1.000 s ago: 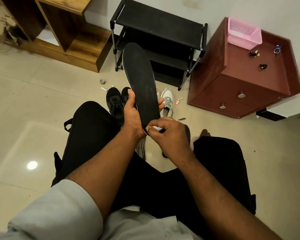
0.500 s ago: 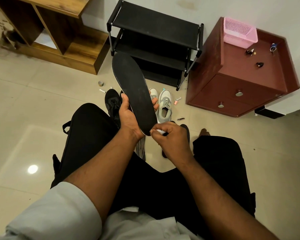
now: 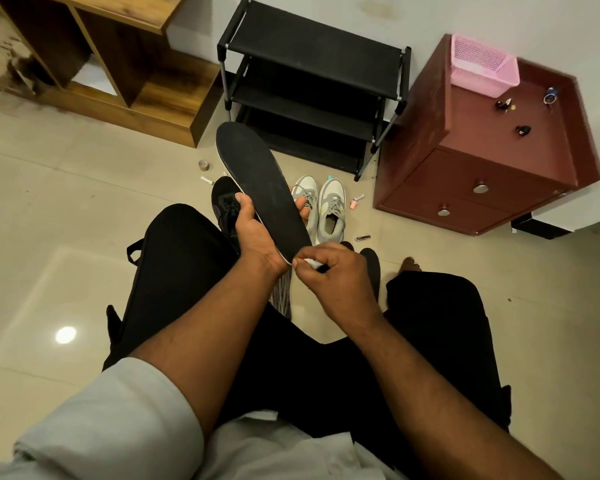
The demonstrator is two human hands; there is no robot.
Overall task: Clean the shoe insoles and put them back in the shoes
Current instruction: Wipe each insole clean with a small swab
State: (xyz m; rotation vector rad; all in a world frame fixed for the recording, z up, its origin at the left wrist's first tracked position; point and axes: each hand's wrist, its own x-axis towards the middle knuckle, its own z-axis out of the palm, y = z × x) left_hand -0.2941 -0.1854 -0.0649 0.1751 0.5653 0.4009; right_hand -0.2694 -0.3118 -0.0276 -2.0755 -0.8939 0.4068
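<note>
A long black insole (image 3: 260, 188) with a pale edge is held up over my lap, its toe pointing away and to the left. My left hand (image 3: 257, 233) grips it around the lower part, thumb on top and fingertips showing on the far side. My right hand (image 3: 333, 275) is at the heel end with fingers curled, pinching a small white wipe (image 3: 309, 263) against the heel. On the floor beyond stand a grey and white pair of sneakers (image 3: 326, 209) and a black shoe (image 3: 224, 202), partly hidden by my left hand.
A black shoe rack (image 3: 312, 88) stands against the wall, a wooden shelf unit (image 3: 118, 64) to its left, a maroon drawer cabinet (image 3: 482, 161) with a pink basket (image 3: 482, 65) to its right. Small bottles and bits lie on the floor near the shoes. Another dark insole (image 3: 373, 268) lies by my right hand.
The insole has tilted down and to the left, its toe lower in view. My right hand stays at the heel with the white wipe.
</note>
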